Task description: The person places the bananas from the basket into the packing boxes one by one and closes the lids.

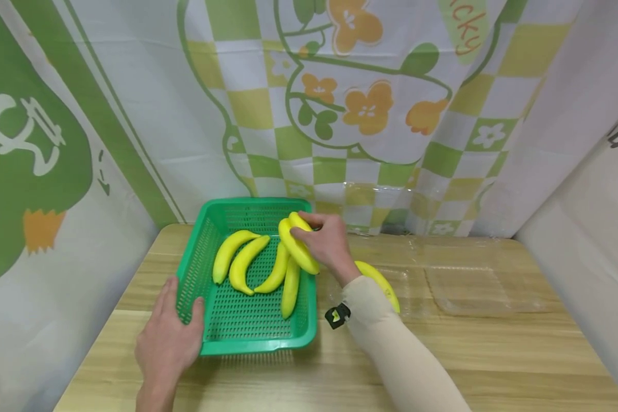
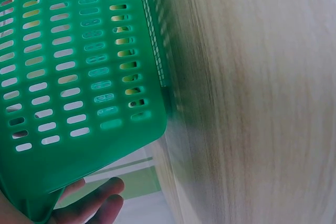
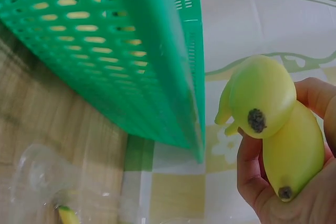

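Observation:
My left hand grips the left rim of a green plastic basket, thumb over the inner side. In the left wrist view, fingers curl at the basket's edge. Several yellow bananas lie on the basket's perforated floor. Above its right side, my right hand holds two bananas pressed together. Their dark tips show in the right wrist view, where the upper banana overlaps the lower banana. Another banana lies right of the basket, partly hidden by the right forearm.
A clear plastic container stands at the right of the wooden table, with more clear plastic next to the loose banana. A patterned curtain hangs behind the table. A black wrist device sits at the right sleeve.

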The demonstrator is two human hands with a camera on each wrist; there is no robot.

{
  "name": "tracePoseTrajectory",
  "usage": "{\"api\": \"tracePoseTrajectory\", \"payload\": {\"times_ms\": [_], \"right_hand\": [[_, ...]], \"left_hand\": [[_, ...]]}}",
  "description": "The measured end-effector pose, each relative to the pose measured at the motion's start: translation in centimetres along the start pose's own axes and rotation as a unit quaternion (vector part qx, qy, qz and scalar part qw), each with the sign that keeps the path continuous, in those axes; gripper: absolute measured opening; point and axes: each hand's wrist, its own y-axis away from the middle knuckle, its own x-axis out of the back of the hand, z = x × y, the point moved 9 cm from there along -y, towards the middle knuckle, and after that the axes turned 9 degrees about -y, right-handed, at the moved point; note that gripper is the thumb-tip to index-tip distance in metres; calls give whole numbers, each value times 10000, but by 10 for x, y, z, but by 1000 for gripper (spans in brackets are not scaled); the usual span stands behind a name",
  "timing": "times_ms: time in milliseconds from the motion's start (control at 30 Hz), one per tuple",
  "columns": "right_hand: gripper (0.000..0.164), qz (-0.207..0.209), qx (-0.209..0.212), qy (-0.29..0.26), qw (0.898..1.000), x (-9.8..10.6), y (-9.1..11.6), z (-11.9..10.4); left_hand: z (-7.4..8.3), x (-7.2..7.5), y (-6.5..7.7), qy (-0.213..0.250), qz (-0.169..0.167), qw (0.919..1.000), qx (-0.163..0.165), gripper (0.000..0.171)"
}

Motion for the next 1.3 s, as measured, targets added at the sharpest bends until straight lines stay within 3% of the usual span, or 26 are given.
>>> {"api": "tracePoseTrajectory", "payload": {"times_ms": [433, 700, 1300], "right_hand": [[40, 150, 211, 345, 9991, 24, 6, 16], [41, 85, 370, 211, 9991, 39, 11, 23], [42, 211, 138, 292, 9993, 75, 21, 51]], "left_hand": [[1, 0, 0, 61, 14, 10000, 31, 78], [-1, -1, 0, -8, -43, 10000, 82, 79], [-1, -1, 0, 9, -25, 10000, 69, 78]]}}
